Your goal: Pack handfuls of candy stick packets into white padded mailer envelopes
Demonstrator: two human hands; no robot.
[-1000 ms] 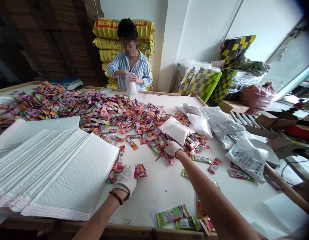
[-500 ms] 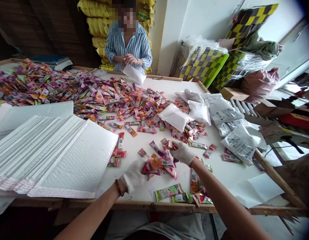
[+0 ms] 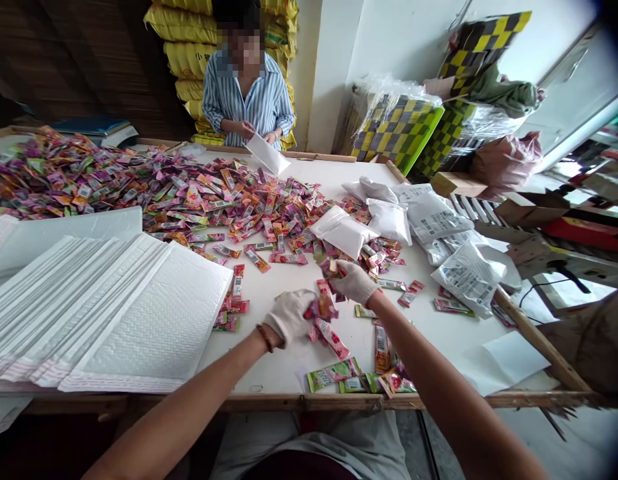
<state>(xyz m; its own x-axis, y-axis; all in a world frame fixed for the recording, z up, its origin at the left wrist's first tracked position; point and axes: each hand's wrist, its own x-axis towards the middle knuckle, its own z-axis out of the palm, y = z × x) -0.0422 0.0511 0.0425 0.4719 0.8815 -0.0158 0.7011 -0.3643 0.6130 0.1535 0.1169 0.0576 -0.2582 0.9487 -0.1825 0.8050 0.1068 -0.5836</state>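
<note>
My left hand [image 3: 291, 317], in a white knit glove, is closed round a few small pink and orange snack sachets [image 3: 325, 305] just above the table. To its right my gloved right hand [image 3: 356, 283] grips more sachets [image 3: 331, 269] with its fingers pointing left. Below the left hand, a pink sachet [image 3: 333, 341] lies on the white tabletop [image 3: 269, 360]. Nearer the front edge are green sachets [image 3: 333, 375] and an orange one [image 3: 382, 350]. How many sachets each hand holds is hidden by the gloves.
A large sachet heap [image 3: 139, 180] spreads over the far left. White bubble mailers [image 3: 153, 313] are stacked at left. Filled mailers [image 3: 346, 230] and labelled parcels [image 3: 471, 277] lie at right. Across the table a person in a striped shirt [image 3: 249, 100] holds a white mailer [image 3: 269, 155].
My left hand has moved up and right with its sachets, and my right hand slightly left. The small pile between them has shrunk. The other person's hands have moved apart on the mailer.
</note>
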